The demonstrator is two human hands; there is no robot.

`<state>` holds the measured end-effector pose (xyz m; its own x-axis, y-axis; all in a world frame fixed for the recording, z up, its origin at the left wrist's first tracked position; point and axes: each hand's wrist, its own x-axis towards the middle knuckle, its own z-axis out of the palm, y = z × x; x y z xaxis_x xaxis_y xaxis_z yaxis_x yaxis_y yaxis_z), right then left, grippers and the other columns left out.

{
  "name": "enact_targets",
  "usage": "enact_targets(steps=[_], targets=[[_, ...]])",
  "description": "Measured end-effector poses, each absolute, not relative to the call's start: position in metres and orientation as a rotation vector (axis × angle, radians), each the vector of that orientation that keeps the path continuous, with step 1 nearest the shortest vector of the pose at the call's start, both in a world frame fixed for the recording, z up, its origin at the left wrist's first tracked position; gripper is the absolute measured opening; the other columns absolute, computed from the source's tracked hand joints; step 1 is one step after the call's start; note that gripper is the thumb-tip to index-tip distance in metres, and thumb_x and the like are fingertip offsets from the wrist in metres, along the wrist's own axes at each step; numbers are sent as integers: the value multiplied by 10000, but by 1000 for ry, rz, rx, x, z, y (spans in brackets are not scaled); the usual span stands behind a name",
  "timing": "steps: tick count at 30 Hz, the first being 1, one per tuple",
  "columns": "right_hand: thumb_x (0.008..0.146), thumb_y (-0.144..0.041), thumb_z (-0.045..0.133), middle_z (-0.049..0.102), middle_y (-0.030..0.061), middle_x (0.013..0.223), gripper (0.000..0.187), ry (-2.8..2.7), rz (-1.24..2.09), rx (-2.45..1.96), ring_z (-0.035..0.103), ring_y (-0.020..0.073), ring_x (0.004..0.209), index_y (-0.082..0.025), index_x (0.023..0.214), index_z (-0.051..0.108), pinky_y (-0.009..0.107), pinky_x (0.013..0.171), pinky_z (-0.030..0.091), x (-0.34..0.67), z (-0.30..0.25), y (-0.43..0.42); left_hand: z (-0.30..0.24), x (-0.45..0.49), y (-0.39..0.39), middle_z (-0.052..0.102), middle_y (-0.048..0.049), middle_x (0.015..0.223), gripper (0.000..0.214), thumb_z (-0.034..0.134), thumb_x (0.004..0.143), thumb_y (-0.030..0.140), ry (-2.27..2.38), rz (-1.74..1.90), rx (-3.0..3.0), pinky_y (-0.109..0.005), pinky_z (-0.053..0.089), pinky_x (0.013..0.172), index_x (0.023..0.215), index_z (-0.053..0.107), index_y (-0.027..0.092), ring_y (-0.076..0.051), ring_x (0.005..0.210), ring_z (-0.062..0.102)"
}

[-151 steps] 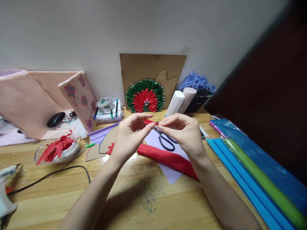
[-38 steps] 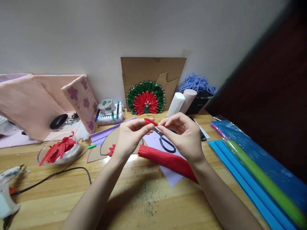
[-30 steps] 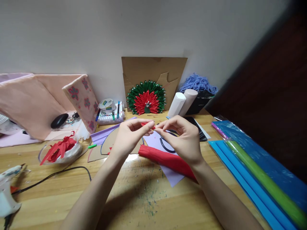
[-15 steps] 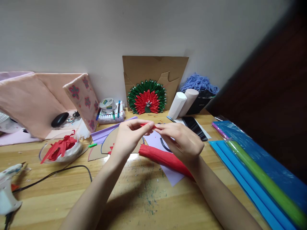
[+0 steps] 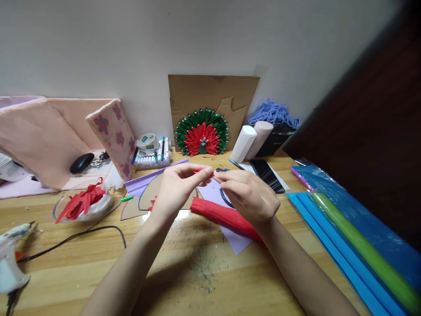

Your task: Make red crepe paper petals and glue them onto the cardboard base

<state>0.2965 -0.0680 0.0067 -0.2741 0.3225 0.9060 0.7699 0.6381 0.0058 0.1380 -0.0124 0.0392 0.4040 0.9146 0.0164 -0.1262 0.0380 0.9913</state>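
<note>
Both hands meet above the wooden table (image 5: pixel 98 272) and pinch one small strip of red crepe paper (image 5: pixel 201 171). My left hand (image 5: pixel 179 186) grips its left end between thumb and fingers. My right hand (image 5: pixel 251 193) is curled over and pinches the right end. Under the hands lie a folded red crepe paper roll (image 5: pixel 223 216), a lilac sheet (image 5: pixel 237 240) and black scissors (image 5: pixel 226 199), mostly hidden by my right hand.
A clear bowl (image 5: pixel 82 206) of red paper pieces sits at the left, a glue gun (image 5: pixel 11 259) with its black cord (image 5: pixel 82 239) nearer. Blue and green paper rolls (image 5: pixel 348 245) lie at the right. A red-green paper peacock (image 5: pixel 202 138), markers (image 5: pixel 151 153) and white tubes (image 5: pixel 250 140) stand by the wall.
My right hand has turned palm down and lowered its fingers over the strip, covering more of the scissors. My left hand keeps its pinch in much the same place.
</note>
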Motion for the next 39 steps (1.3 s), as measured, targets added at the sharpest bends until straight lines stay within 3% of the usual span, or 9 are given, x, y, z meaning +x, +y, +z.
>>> enact_targets(steps=[8,23,34,39], targets=[[744,-18,645,734,70,854,269,-1759,-518,-842,699,178,767,-214,912,566,286,667,594,291,11,-66,39,130,-4,712,-67,706,307,684,724,446,851,839,1299,-232,506,625,695,693,141,-131,637,644],[809,-88,603,724,88,986,173,-1882,-619,-838,679,180,927,-212,926,571,292,778,587,297,-1,-66,38,130,-2,688,-55,689,334,637,759,465,800,753,1277,-225,484,620,748,679,134,-107,610,607],[803,-108,610,729,53,940,175,-1915,-623,-838,681,171,883,-241,905,560,291,738,588,297,-7,-61,39,126,-3,659,-30,689,213,665,740,361,790,726,1531,-227,433,583,723,668,149,-121,636,578],[750,-55,660,725,30,881,246,-1779,-467,-886,684,160,788,-244,869,560,289,685,583,288,-7,-58,39,128,-3,645,-13,659,199,663,744,343,822,781,1556,-228,421,604,693,654,151,-108,610,553]])
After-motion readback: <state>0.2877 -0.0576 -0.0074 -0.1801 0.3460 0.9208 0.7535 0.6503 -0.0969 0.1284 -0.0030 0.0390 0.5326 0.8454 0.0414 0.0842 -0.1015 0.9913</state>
